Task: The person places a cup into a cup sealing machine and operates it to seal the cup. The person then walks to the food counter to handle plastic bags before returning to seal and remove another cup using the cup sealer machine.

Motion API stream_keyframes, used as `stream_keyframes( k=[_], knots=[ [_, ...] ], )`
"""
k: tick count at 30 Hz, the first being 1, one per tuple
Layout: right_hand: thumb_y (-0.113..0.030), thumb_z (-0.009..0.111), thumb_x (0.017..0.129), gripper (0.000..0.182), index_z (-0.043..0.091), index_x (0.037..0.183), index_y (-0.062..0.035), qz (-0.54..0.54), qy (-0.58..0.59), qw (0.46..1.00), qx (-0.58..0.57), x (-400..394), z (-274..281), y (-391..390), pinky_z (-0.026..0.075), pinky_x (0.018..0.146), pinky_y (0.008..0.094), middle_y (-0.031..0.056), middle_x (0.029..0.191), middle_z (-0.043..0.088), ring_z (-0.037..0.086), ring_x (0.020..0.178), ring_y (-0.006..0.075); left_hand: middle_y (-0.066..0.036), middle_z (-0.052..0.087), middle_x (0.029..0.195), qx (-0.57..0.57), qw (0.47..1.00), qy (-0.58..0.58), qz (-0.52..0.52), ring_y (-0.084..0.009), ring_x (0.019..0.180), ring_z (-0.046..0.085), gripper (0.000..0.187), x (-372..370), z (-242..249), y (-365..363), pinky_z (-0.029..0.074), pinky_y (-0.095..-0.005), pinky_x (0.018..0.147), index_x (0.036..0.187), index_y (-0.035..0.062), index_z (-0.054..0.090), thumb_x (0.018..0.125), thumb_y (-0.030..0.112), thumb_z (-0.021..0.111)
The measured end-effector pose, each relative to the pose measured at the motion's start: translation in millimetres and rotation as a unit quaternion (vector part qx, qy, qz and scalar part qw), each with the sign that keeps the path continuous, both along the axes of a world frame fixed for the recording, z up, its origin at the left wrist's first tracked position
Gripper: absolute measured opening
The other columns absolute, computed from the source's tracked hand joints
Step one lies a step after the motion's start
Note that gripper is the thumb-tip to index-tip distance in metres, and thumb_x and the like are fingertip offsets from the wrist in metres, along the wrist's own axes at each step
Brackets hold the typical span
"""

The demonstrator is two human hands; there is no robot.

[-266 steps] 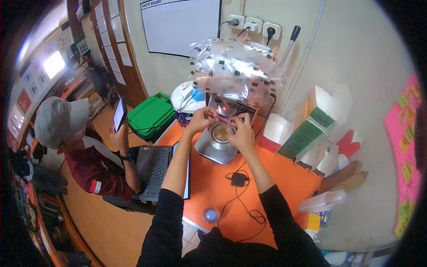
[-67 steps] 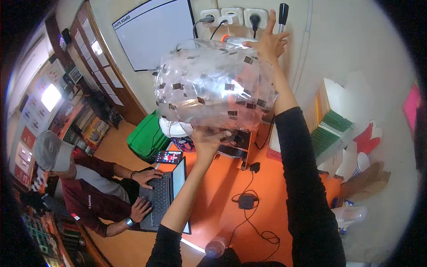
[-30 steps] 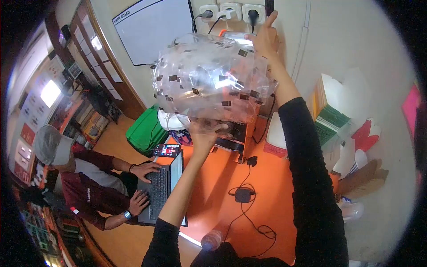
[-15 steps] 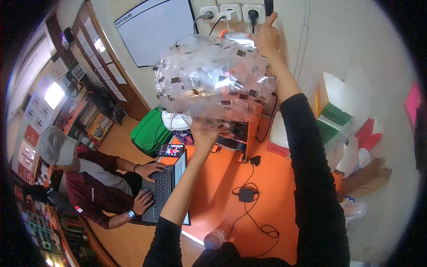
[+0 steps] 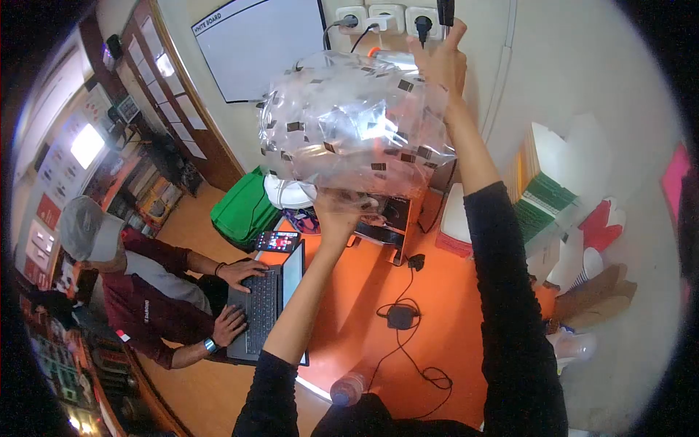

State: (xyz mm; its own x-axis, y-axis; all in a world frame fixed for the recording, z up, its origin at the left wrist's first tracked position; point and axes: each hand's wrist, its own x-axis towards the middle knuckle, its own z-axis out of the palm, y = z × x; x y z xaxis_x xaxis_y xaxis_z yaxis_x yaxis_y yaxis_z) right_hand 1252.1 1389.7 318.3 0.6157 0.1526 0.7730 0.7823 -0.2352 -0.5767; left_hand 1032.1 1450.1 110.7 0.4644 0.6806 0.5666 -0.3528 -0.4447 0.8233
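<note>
A big clear plastic bag [image 5: 342, 127] with small dark squares, puffed out, fills the space in front of me. My left hand [image 5: 338, 213] is closed at its lower edge, fingers partly covered by the film. My right hand [image 5: 443, 67] is raised beyond the bag's upper right, close to the wall. Between its raised thumb and forefinger is a black-handled tool [image 5: 445, 13] with a silvery part below; I cannot tell what kind it is. A clear tube with an orange end [image 5: 375, 52] shows behind the bag. Below stands an orange box-like unit [image 5: 415, 211].
A person [image 5: 156, 295] types on a laptop [image 5: 263, 313] at the left. A phone [image 5: 277, 241] and green bag [image 5: 244, 207] are beyond it. On the orange table [image 5: 444, 313] lie an adapter [image 5: 400, 316] with cable and a bottle [image 5: 348, 390]. Wall sockets [image 5: 386, 18] are ahead.
My view has shifted slightly. My right thumb has lifted a little and more of the tool's silvery part shows. The left hand stays at the bag's lower edge.
</note>
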Motion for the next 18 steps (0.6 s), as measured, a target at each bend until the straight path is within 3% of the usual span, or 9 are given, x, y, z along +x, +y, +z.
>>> stream_keyframes(
  k=[2,4,5,6,8,9,11,17,18],
  knots=[
    [-0.037,0.074,0.078,0.067,0.031,0.122,-0.0099,0.043,-0.005,0.998,0.052,5.8,1.6,-3.7,0.053,0.071,0.0467,0.0203,0.088,0.067,0.068,0.081,0.0392,-0.005,0.064,0.093,-0.008,0.999,0.036,0.016,-0.0173,0.083,0.060,0.050,-0.9,1.9,0.5,0.052,-0.0288,0.070,0.104,0.0015,0.056,0.060,-0.009,0.077],
    [-0.047,0.073,0.076,0.063,0.041,0.116,-0.0106,0.163,-0.019,0.980,0.115,11.4,5.8,-10.9,0.052,0.065,0.0417,0.0131,0.077,0.063,0.066,0.070,0.0283,-0.003,0.061,0.086,0.130,0.991,0.007,0.026,-0.0155,0.077,0.057,0.052,-5.2,11.2,-4.0,0.052,-0.0289,0.068,0.103,0.0022,0.055,0.058,-0.008,0.079],
    [-0.045,0.072,0.080,0.053,0.049,0.108,-0.0066,0.206,0.027,0.971,0.117,17.7,12.6,-15.5,0.049,0.062,0.0343,0.0072,0.071,0.058,0.059,0.063,0.0196,-0.003,0.061,0.086,0.131,0.991,0.004,0.030,-0.0155,0.077,0.057,0.052,-3.8,12.0,-3.7,0.052,-0.0289,0.068,0.103,0.0022,0.055,0.058,-0.008,0.079],
    [-0.045,0.072,0.080,0.053,0.049,0.108,-0.0066,0.210,0.025,0.971,0.116,18.9,26.1,-18.0,0.049,0.062,0.0343,0.0072,0.071,0.058,0.059,0.063,0.0196,-0.002,0.061,0.086,0.117,0.992,-0.037,0.000,-0.0149,0.075,0.056,0.052,-1.2,10.9,-4.1,0.052,-0.0290,0.068,0.103,0.0028,0.055,0.058,-0.007,0.079],
    [-0.036,0.064,0.087,0.035,0.055,0.083,-0.0023,0.398,0.104,0.873,0.262,18.8,58.9,-23.8,0.037,0.042,0.0265,0.0061,0.069,0.055,0.046,0.043,0.0128,-0.002,0.060,0.086,0.101,0.991,-0.079,-0.027,-0.0143,0.073,0.055,0.052,-2.3,10.4,-4.6,0.051,-0.0291,0.068,0.102,0.0034,0.056,0.057,-0.007,0.080],
    [-0.036,0.064,0.087,0.035,0.055,0.083,-0.0023,0.400,0.106,0.873,0.260,9.3,76.9,-30.6,0.037,0.042,0.0265,0.0061,0.069,0.055,0.046,0.043,0.0128,-0.002,0.062,0.088,0.072,0.996,-0.047,-0.008,-0.0141,0.074,0.055,0.051,-5.2,12.3,-7.2,0.051,-0.0286,0.069,0.101,0.0037,0.056,0.057,-0.007,0.080],
    [-0.052,0.054,0.090,0.051,0.051,0.064,-0.0084,0.366,0.179,0.888,0.214,-7.8,107.4,-41.6,0.034,0.035,0.0287,0.0003,0.045,0.039,0.039,0.035,0.0127,-0.003,0.063,0.091,0.042,0.999,-0.015,0.011,-0.0138,0.074,0.055,0.051,-4.5,8.0,-6.4,0.050,-0.0281,0.070,0.100,0.0040,0.056,0.057,-0.007,0.080],
    [-0.052,0.054,0.092,0.049,0.056,0.073,-0.0072,0.456,0.113,0.871,0.144,-16.0,79.9,-59.1,0.038,0.041,0.0278,0.0021,0.049,0.045,0.044,0.041,0.0119,-0.002,0.062,0.091,-0.010,0.992,-0.100,-0.073,-0.0125,0.075,0.054,0.050,3.7,-0.1,-2.1,0.048,-0.0265,0.066,0.099,0.0055,0.056,0.056,-0.007,0.080],
    [-0.038,0.057,0.090,0.040,0.055,0.070,-0.0041,0.401,0.118,0.883,0.214,-49.6,73.1,-60.0,0.033,0.039,0.0264,0.0040,0.055,0.048,0.042,0.041,0.0112,-0.002,0.062,0.091,-0.016,0.994,-0.088,-0.060,-0.0131,0.077,0.055,0.050,1.1,6.2,-6.2,0.047,-0.0269,0.067,0.099,0.0051,0.057,0.056,-0.004,0.081]
  ],
)
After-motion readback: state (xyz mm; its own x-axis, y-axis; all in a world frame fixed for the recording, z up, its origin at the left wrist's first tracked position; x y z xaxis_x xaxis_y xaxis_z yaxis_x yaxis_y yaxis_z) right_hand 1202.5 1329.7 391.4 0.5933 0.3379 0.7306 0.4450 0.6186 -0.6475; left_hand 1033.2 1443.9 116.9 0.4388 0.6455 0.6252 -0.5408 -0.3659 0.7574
